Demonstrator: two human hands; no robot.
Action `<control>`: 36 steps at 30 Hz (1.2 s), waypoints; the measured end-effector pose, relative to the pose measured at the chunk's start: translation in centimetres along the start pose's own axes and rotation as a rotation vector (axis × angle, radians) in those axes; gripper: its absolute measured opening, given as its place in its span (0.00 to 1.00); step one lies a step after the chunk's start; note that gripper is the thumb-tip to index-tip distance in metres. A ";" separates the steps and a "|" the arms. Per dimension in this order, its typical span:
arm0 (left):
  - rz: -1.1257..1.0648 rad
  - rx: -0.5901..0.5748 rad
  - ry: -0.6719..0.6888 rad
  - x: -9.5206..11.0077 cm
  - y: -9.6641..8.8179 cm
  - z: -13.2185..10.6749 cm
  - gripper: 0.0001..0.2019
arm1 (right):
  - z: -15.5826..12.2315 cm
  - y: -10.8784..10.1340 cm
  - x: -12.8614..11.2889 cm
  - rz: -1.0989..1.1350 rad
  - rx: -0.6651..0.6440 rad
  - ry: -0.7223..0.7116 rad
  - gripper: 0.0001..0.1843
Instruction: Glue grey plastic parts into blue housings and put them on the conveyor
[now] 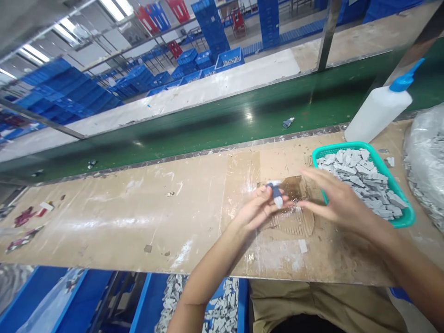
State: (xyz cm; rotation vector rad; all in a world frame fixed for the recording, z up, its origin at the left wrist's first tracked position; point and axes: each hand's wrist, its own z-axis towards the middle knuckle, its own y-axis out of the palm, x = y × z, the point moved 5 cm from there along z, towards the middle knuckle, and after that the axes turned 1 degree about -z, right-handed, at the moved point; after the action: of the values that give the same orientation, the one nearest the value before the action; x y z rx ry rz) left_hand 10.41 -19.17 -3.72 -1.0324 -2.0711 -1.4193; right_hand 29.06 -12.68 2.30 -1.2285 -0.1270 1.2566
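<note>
My left hand (258, 208) is closed on a small dark blue and light grey plastic part (275, 190), held above a worn patch of cardboard (301, 222) on the bench. To its right hangs my right hand (331, 199), thumb and fingers spread, with nothing between them. Its fingers are a little blurred. Behind that hand sits a green basket (411, 215) piled with small grey plastic pieces (364, 178); the hand and wrist cover part of its near left side.
A white squeeze bottle (378, 111) with a blue nozzle stands behind the basket. Beyond the bench edge runs a green conveyor belt (194, 134), with a small part (288, 122) lying on it. Below the bench is a blue crate (147, 300) of grey pieces. A clear plastic bag (428, 143) lies far right.
</note>
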 end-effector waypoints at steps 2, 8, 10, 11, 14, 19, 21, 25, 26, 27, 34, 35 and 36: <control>0.093 0.091 0.101 3.2 -1.0 1.5 0.09 | 0.2 -1.5 3.1 -0.133 0.066 0.197 0.27; 0.650 0.511 0.336 11.7 -6.2 10.2 0.07 | 0.0 -1.4 7.5 -0.456 0.011 0.348 0.19; 0.730 0.619 0.395 14.0 -7.4 13.0 0.14 | 0.3 -0.3 7.2 -0.524 -0.110 0.290 0.18; 0.764 0.672 0.421 15.0 -7.8 14.2 0.17 | 0.4 0.1 7.0 -0.569 -0.159 0.276 0.17; 0.903 0.840 0.465 17.5 -8.4 16.3 0.22 | 0.6 0.7 6.6 -0.696 -0.223 0.260 0.19; 1.175 1.025 0.521 17.9 -6.5 17.6 0.22 | 0.7 0.8 6.6 -0.765 -0.212 0.298 0.20; 1.282 0.953 0.576 16.8 -4.5 18.8 0.23 | 0.8 0.7 6.7 -0.766 -0.221 0.327 0.20; 1.398 0.676 0.584 13.8 -0.8 22.2 0.22 | 1.1 0.2 6.6 -0.735 -0.265 0.390 0.20; 1.398 0.637 0.562 13.2 -0.3 22.9 0.21 | 1.2 0.2 6.6 -0.729 -0.277 0.409 0.20; 1.391 0.616 0.543 12.8 0.0 23.4 0.19 | 1.3 0.1 6.5 -0.727 -0.286 0.425 0.20; 1.211 0.616 0.563 11.5 0.5 21.4 0.19 | 1.9 0.1 6.0 -0.704 -0.369 0.466 0.23; 1.177 0.596 0.559 11.1 0.6 20.5 0.19 | 2.0 0.0 5.9 -0.698 -0.365 0.460 0.22; 1.155 0.570 0.552 10.7 0.8 19.5 0.20 | 2.0 0.0 5.8 -0.694 -0.351 0.454 0.21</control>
State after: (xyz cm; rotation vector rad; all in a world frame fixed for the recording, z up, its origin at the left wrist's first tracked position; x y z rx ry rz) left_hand 5.51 2.52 -3.39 -1.0941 -1.0009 -0.3907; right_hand 30.04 -7.00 0.10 -1.5590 -0.4137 0.3472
